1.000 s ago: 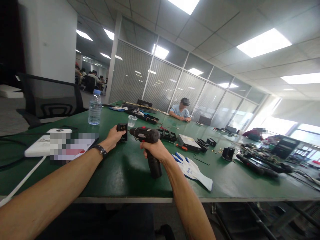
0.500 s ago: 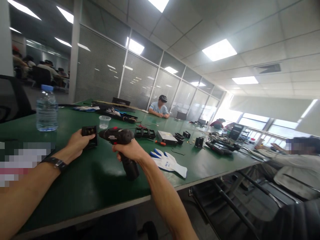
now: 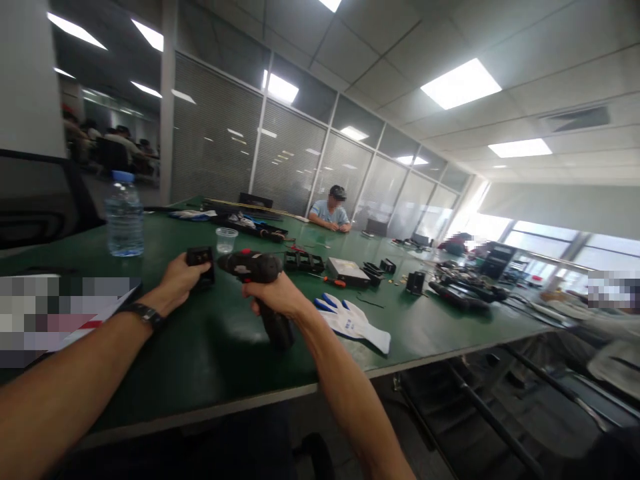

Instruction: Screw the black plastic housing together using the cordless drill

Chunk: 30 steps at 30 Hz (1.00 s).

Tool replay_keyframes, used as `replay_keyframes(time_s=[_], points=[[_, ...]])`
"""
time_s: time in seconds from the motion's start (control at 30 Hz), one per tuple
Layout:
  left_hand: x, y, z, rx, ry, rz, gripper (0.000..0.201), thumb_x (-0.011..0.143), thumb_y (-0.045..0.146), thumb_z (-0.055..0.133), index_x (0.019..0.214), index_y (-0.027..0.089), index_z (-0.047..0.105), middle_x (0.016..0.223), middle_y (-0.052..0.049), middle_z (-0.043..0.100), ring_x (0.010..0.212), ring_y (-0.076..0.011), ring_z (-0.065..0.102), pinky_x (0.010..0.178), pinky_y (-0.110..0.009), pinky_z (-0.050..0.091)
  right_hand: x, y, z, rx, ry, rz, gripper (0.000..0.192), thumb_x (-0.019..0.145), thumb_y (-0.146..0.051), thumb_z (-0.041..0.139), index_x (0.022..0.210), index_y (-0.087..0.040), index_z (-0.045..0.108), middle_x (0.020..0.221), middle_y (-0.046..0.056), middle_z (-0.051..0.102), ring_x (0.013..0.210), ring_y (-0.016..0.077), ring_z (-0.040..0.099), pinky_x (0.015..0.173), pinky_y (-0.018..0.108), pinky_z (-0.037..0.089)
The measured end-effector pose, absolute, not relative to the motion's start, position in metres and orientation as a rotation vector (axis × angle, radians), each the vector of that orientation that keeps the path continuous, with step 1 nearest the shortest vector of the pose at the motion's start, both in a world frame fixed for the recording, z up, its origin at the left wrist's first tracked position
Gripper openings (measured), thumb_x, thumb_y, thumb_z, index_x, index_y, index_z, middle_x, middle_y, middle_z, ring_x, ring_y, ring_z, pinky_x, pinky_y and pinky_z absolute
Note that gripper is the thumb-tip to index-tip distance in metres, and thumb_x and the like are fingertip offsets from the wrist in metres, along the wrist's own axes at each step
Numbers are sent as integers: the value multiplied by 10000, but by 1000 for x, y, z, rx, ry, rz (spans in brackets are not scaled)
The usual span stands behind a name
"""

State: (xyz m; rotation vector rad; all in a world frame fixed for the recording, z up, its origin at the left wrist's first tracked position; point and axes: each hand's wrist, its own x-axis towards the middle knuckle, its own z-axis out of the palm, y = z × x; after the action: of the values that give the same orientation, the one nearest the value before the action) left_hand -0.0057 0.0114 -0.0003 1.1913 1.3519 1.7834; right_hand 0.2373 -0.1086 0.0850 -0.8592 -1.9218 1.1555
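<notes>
My left hand (image 3: 181,280) is closed on a small black box-like part (image 3: 201,256), holding it over the green table. My right hand (image 3: 275,293) grips the handle of a black cordless drill (image 3: 253,265) with red details. The drill's front end points left at the black part, and a small gap seems to lie between them. Whether a bit sits in the chuck is too dark to tell. Just behind the two hands stands a clear plastic cup (image 3: 227,240). A white and blue work glove (image 3: 353,321) lies to the right of my right forearm.
A water bottle (image 3: 124,217) stands at left, near papers (image 3: 95,313). Beyond the drill are black frames (image 3: 303,261), a silver box (image 3: 349,270) and an orange-handled screwdriver (image 3: 334,282). A black tray (image 3: 260,230) lies farther back. One person (image 3: 330,212) sits across the table, others at right.
The whole scene has shifted to the right in view as my head turned slightly left. Both hands keep their holds, and the drill and black part stay in nearly the same relation.
</notes>
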Motion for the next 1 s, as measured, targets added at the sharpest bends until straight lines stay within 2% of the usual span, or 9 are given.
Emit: replay_keyframes(time_s=[0.17, 1.0], points=[[1, 1, 6, 1215, 1387, 1805, 415, 617, 253, 707, 1013, 153, 628, 949, -73, 675, 821, -197, 628, 745, -335, 520, 234, -107, 83, -869, -1910, 1164, 91, 678, -220, 616, 710, -192, 535, 465, -55, 524, 382, 116, 504, 392, 218, 416], [-1, 5, 0, 1207, 1366, 1813, 459, 606, 272, 736, 1037, 160, 625, 964, -87, 684, 836, -203, 631, 782, -349, 504, 235, -114, 86, -906, -1948, 1136, 78, 700, -245, 603, 700, -183, 555, 451, -38, 533, 385, 112, 491, 396, 216, 400]])
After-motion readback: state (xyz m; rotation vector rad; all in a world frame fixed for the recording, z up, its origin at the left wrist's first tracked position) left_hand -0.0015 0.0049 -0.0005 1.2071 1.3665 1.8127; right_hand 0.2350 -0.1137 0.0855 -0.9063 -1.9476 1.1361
